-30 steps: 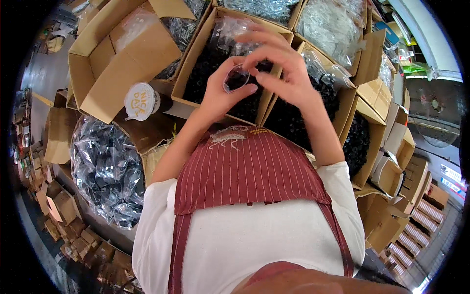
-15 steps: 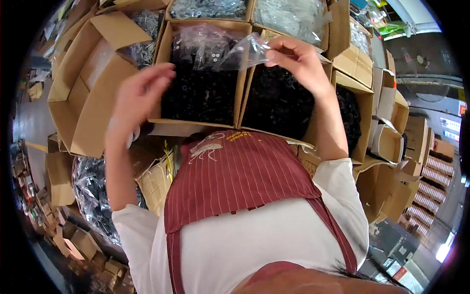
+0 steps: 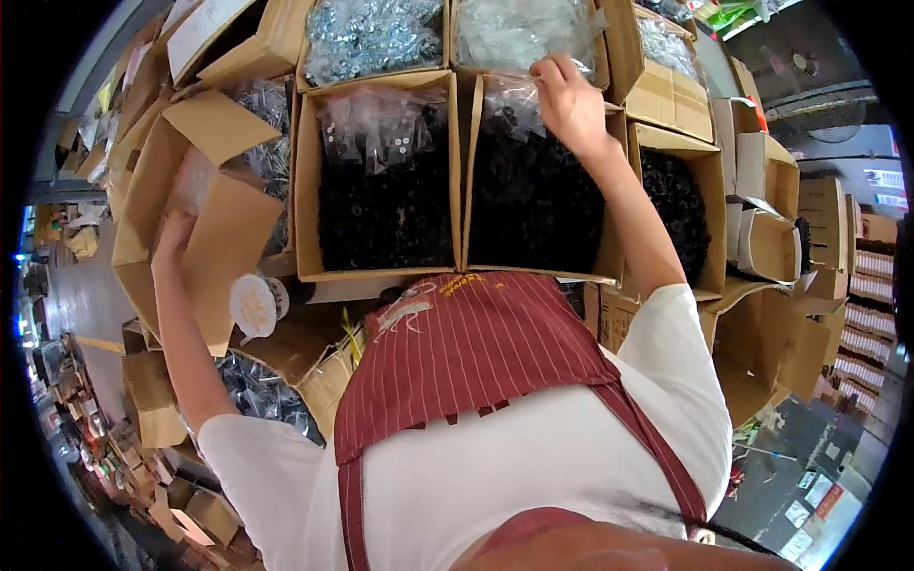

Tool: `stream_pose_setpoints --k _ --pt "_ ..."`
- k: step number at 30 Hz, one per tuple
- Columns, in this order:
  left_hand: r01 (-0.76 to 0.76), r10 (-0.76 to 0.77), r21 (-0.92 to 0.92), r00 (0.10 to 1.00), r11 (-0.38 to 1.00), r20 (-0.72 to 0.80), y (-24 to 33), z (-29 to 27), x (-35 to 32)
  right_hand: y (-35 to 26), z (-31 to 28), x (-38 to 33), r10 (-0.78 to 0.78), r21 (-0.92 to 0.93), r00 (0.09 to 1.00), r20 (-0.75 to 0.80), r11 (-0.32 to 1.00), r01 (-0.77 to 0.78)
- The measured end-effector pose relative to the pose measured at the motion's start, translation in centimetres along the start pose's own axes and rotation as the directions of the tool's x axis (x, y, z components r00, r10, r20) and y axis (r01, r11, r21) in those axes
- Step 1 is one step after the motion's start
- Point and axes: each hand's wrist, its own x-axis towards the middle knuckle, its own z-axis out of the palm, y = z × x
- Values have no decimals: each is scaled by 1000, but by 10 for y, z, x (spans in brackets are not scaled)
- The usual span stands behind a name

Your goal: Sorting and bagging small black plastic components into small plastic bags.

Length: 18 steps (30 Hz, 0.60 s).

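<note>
Right hand, curled, is held beside one clear bag; left hand is placed inside one carton; neither grip can be told.

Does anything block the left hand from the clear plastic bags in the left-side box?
Nothing visible; the left hand is inside the cardboard box, close to the clear plastic bags, with the flap to its right.
</note>
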Motion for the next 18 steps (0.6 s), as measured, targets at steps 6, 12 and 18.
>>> stream_pose_setpoints --k 6,12,18 --pt "-59 64 -307 998 950 7 61 -24 -40 -16 31 -46 -135 57 959 248 991 125" --pt "-108 123 64 938 992 -324 61 -47 -76 -3 22 -25 35 232 842 539 954 -188" --pt "-498 209 -210 658 842 -723 173 -63 -201 -83 -34 27 21 621 907 420 722 -304"
